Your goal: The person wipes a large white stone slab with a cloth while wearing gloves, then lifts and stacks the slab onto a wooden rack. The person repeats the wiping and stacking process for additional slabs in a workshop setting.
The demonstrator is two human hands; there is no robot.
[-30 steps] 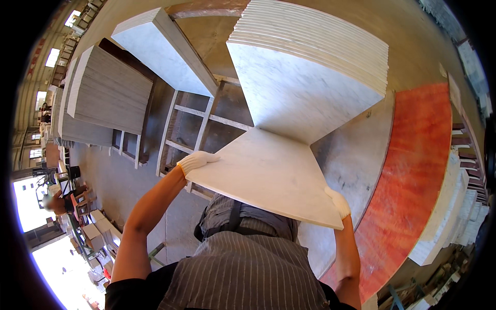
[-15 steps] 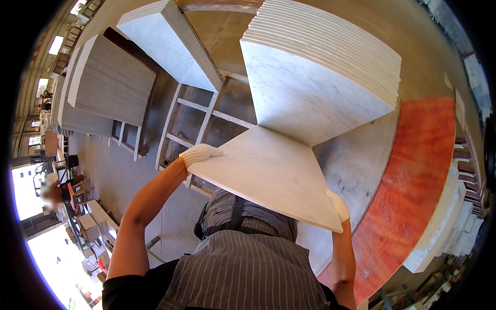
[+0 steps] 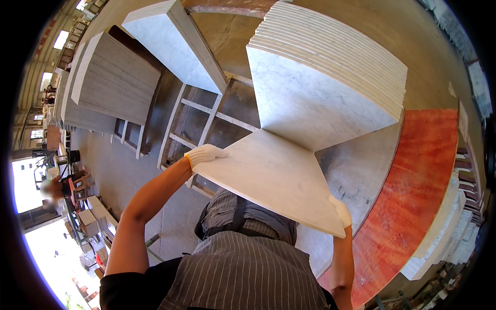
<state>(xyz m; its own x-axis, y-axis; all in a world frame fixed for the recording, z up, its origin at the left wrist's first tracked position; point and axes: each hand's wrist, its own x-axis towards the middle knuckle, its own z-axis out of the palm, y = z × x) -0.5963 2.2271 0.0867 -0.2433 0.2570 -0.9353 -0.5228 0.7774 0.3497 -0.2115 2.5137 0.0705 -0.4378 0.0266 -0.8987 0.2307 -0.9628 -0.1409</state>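
While we carry the marble slab [image 3: 268, 178] flat at chest height, its long axis runs from our left hand [image 3: 204, 154] down to our right hand [image 3: 341, 211], far edge touching the leaning stack of slabs [image 3: 330, 88]. Both gloved hands curl closed over opposite corners; the left arm reaches out, the right stays tucked, elbow bent.

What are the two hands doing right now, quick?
Left hand: gloved, closed on the left edge of the marble slab.
Right hand: gloved, gripping the slab's right corner.
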